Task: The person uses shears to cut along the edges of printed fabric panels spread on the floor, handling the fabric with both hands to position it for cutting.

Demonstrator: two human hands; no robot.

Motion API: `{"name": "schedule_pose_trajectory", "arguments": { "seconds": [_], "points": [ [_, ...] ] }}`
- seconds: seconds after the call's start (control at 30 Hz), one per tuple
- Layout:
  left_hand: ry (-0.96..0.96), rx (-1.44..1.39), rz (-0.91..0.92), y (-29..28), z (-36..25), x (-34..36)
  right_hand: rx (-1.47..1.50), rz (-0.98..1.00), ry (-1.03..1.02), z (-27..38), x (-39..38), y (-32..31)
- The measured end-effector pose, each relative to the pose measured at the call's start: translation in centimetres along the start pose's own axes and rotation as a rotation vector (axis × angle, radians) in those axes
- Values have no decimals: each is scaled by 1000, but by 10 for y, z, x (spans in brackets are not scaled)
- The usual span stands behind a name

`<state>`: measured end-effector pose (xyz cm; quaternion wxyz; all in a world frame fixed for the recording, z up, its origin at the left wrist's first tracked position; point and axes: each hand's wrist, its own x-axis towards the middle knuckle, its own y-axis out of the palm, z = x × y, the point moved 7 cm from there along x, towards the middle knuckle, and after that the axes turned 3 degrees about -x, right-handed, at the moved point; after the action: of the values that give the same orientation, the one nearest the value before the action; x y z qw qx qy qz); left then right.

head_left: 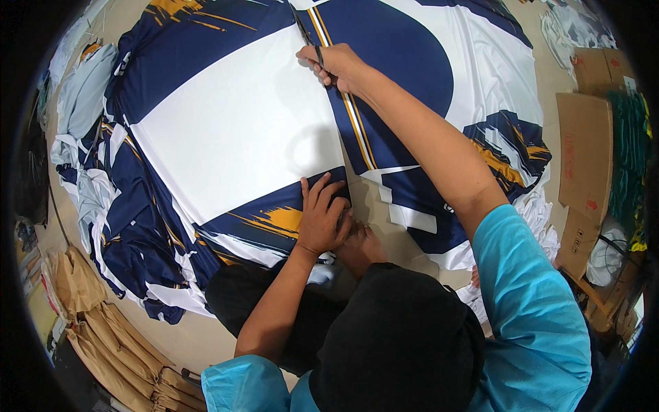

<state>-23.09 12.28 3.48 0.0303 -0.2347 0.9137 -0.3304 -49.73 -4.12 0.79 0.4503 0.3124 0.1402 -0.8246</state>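
Note:
My right hand (336, 65) is closed round the black handles of scissors (306, 34), whose blades point away from me along a seam in the fabric. Under them lies a large sheet of printed fabric (254, 117), navy and white with orange brush strokes. Left of the blades is a broad white panel; to their right runs a navy piece (391, 82) with an orange and white stripe. A cut gap shows floor between the pieces near me. Pressed flat on the near edge of the left piece is my left hand (324, 214), fingers spread. Bare skin, perhaps a foot, shows beside it.
Crumpled navy and white fabric (137, 226) is heaped at the left, with pale grey cloth (86, 89) farther back. Cardboard boxes (583, 158) stand at the right beside dark green material (626, 151). Brown folded wrapping (117, 336) lies at the lower left.

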Motion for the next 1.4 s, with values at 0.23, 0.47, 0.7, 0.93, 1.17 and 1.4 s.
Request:
{"name": "schedule_pose_trajectory", "arguments": {
  "seconds": [0.23, 0.47, 0.7, 0.93, 1.17, 1.4],
  "points": [
    [1, 4, 0, -1, -1, 1, -12, -11, -15, 5, 4, 0],
    [5, 4, -10, 0, -1, 1, -6, -7, -5, 1, 14, 1],
    [4, 24, -47, -1, 1, 0, -66, 18, 4, 9, -1, -3],
    [-373, -80, -279, -40, 40, -3, -925, -368, -382, 0, -96, -100],
    [-254, 230, -222, -129, 89, 16, -1194, -844, -770, -59, -159, -215],
    [-842, 609, 65, -184, 166, -42, -1096, -888, -627, -113, -203, -256]
  ]
}}
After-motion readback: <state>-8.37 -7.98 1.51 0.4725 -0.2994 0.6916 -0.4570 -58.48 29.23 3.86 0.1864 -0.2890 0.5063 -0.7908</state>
